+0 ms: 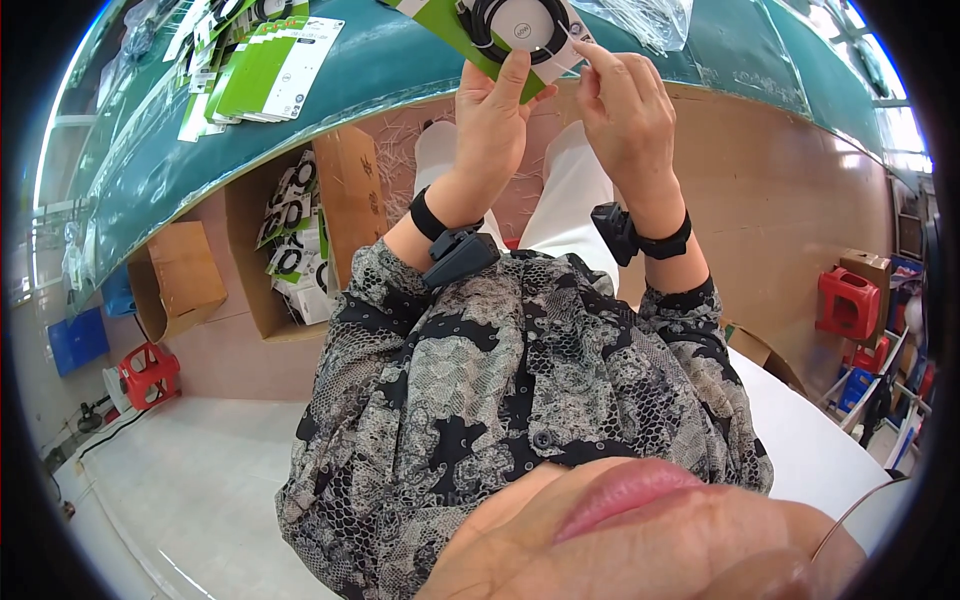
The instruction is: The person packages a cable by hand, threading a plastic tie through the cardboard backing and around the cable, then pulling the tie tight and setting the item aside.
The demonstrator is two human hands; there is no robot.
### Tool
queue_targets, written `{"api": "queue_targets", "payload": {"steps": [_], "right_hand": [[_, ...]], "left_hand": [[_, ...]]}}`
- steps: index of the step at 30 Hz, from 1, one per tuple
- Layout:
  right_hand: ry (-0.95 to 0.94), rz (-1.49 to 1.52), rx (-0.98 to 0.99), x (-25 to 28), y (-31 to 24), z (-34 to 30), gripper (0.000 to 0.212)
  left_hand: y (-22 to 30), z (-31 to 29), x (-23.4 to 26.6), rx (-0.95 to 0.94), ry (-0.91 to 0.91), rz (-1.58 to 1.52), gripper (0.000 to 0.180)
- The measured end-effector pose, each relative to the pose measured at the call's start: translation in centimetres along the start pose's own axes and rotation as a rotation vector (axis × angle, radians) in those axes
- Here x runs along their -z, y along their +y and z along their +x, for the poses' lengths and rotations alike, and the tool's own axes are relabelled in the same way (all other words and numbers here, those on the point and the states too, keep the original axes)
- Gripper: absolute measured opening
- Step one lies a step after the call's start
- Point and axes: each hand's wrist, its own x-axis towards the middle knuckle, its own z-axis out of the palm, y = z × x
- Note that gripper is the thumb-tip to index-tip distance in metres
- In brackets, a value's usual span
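Observation:
My left hand (492,128) grips the lower edge of a green and white packaging card (433,14), its thumb lying on the front. A black cable (483,35) is coiled on the card around a round white area. The card is tilted above the near edge of the teal-covered table (375,80), and its top runs out of view. At the card's right corner, my right hand (630,112) is closed, thumb and index finger together beside a thin white strip. Whether the strip is between those fingers is not clear.
Overlapping green and white cards (262,80) lie at the table's left. A clear plastic bag (650,18) of thin white strips is at the back. Below, an open cardboard box (350,185) holds packaged cables (290,240). Red stools (150,376) (848,303) stand on both sides.

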Motion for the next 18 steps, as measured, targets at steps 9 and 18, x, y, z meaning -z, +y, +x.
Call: {"api": "queue_targets", "payload": {"steps": [9,18], "right_hand": [[-0.002,0.094,-0.053,-1.1,-0.2,0.7,0.019],[-0.087,0.017,0.052,-0.8,-0.7,0.8,0.018]], "left_hand": [[0.0,-0.1,0.3,0.014,0.048,-0.005,0.023],[-0.3,0.1,1.2,-0.161,-0.022,0.134,0.025]]}}
